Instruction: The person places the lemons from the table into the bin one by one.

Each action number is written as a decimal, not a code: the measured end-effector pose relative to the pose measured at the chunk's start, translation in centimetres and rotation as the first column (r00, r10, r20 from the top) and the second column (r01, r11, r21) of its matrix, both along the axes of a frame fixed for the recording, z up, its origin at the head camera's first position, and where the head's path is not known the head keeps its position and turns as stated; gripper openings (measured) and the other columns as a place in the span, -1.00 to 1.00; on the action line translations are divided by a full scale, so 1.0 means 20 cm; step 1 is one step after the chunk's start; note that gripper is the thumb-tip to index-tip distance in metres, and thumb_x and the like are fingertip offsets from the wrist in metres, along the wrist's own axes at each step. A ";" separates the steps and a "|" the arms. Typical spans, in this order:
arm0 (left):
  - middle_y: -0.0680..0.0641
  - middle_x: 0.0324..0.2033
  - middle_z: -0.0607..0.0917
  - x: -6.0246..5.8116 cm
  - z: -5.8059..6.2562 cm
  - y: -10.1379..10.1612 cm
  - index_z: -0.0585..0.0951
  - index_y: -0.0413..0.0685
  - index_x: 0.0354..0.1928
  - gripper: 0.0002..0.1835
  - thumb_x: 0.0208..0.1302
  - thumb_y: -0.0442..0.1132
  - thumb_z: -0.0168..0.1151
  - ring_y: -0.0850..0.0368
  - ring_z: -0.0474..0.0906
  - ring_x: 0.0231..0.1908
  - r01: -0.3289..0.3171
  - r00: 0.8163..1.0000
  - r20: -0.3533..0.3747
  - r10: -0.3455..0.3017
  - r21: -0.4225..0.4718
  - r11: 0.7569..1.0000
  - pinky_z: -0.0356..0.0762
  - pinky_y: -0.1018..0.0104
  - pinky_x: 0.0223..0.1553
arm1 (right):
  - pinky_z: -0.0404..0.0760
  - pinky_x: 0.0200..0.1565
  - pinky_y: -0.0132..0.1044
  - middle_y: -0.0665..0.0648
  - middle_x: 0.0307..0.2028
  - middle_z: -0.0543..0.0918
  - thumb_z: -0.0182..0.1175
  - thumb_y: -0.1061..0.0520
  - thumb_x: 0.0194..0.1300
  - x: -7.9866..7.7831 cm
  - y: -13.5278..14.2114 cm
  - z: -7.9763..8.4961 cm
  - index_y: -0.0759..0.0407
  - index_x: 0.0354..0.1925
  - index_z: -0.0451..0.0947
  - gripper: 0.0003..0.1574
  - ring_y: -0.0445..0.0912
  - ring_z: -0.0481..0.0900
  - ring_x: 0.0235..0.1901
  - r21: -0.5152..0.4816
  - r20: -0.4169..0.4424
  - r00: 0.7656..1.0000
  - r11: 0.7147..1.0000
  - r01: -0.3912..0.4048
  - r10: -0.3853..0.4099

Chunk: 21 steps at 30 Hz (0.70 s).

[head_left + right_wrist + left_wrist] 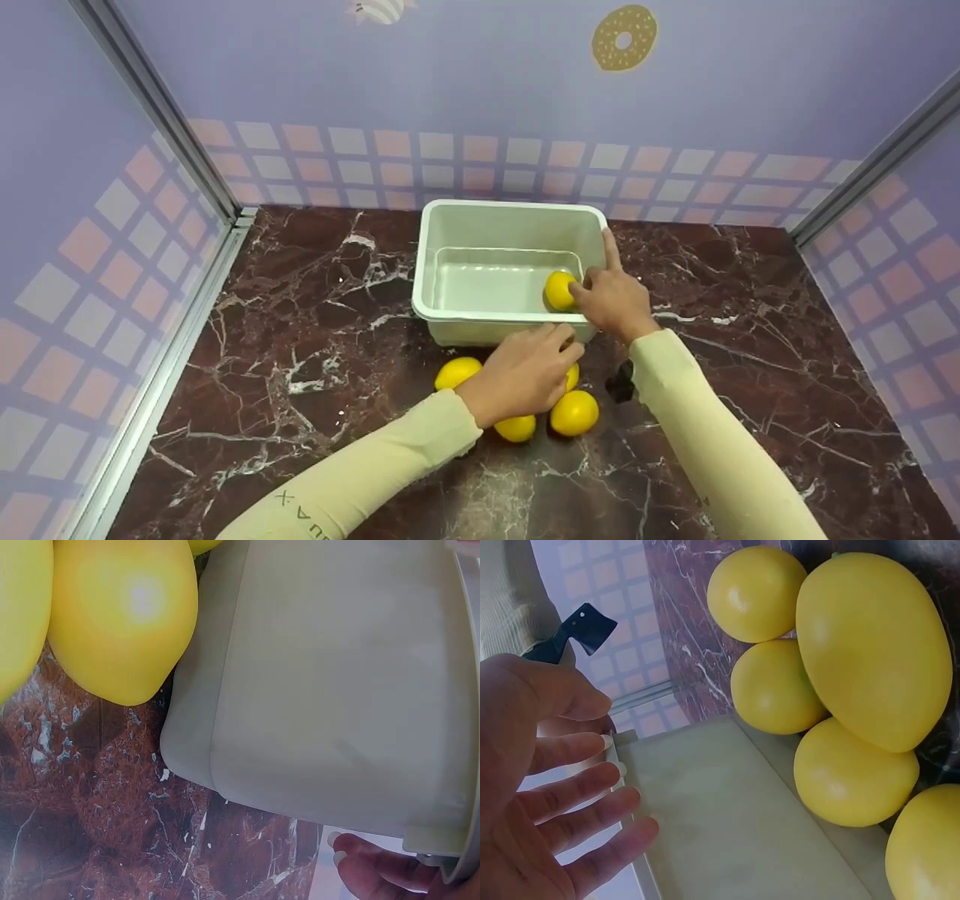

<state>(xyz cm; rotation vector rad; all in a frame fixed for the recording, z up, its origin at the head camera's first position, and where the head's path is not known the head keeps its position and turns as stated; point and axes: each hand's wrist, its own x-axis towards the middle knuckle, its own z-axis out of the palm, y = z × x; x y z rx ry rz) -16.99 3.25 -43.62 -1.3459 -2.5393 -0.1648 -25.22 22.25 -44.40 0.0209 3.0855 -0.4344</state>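
Note:
A pale grey-green plastic bin (pixel 495 330) stands near the back wall with one lemon (pixel 559 291) inside, at its right end. My right hand (pixel 619 300) grips the bin's right rim, thumb over the inside; in the right wrist view some fingers (pixel 375 866) show outside below the rim. My left hand (pixel 525 371) is at the front wall above several lemons. The left wrist view shows its fingers (pixel 592 802) fairly straight near the rim, holding nothing; contact is hard to tell. Lemons lie in front of the bin, including one at left (pixel 457 371) and one at right (pixel 574 412).
The dark red marbled tabletop (pixel 315 375) is bounded by a purple back wall (pixel 487 82) and side panels with metal edge rails (pixel 157 360). A black piece (pixel 589 628) is by the right sleeve in the left wrist view.

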 end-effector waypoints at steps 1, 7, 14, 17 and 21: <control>0.01 -0.15 0.51 0.00 0.00 0.00 0.59 0.03 -0.09 -0.76 0.22 -0.14 0.15 0.13 0.47 -0.26 0.001 1.000 0.001 -0.001 0.000 1.000 0.59 0.31 -0.37 | 0.50 -0.41 -0.05 0.08 0.56 -0.30 -0.02 -0.20 0.32 0.00 0.00 0.00 0.17 -0.37 0.55 -0.51 0.14 0.57 -0.38 0.000 -0.002 1.000 1.000 -0.001 0.001; 0.02 -0.18 0.51 0.01 -0.02 0.01 0.59 0.05 -0.12 -0.80 0.23 -0.12 0.16 0.13 0.48 -0.25 0.008 1.000 0.011 -0.008 0.001 1.000 0.60 0.30 -0.36 | 0.51 -0.37 -0.01 0.09 0.56 -0.27 -0.03 -0.21 0.34 0.00 0.00 -0.01 0.17 -0.36 0.56 -0.50 0.13 0.57 -0.37 -0.005 -0.002 1.000 1.000 0.004 -0.004; 0.04 -0.16 0.53 0.03 -0.03 0.03 0.58 0.08 -0.17 -0.79 0.17 -0.06 0.23 0.14 0.50 -0.22 0.004 1.000 0.001 -0.004 -0.038 0.999 0.60 0.29 -0.37 | 0.55 -0.27 0.07 0.11 0.55 -0.23 -0.05 -0.21 0.35 0.01 0.00 -0.01 0.19 -0.30 0.58 -0.47 0.15 0.57 -0.34 0.004 0.000 1.000 1.000 0.005 -0.005; 0.04 -0.18 0.54 0.04 -0.03 0.03 0.58 0.08 -0.18 -0.80 0.18 -0.06 0.21 0.13 0.51 -0.25 0.008 1.000 -0.023 -0.009 -0.046 0.999 0.57 0.29 -0.44 | 0.55 -0.24 0.09 0.09 0.56 -0.24 -0.05 -0.21 0.35 0.01 0.00 -0.01 0.19 -0.29 0.57 -0.48 0.16 0.57 -0.33 0.002 -0.001 1.000 1.000 0.005 -0.005; 0.03 -0.20 0.53 0.05 -0.04 0.04 0.58 0.07 -0.19 -0.81 0.18 -0.07 0.19 0.12 0.50 -0.28 0.016 0.999 -0.040 -0.018 -0.049 0.999 0.54 0.30 -0.47 | 0.55 -0.25 0.07 0.07 0.56 -0.26 -0.03 -0.21 0.33 0.00 0.00 -0.01 0.18 -0.32 0.56 -0.50 0.16 0.57 -0.32 -0.007 -0.002 1.000 1.000 0.006 -0.006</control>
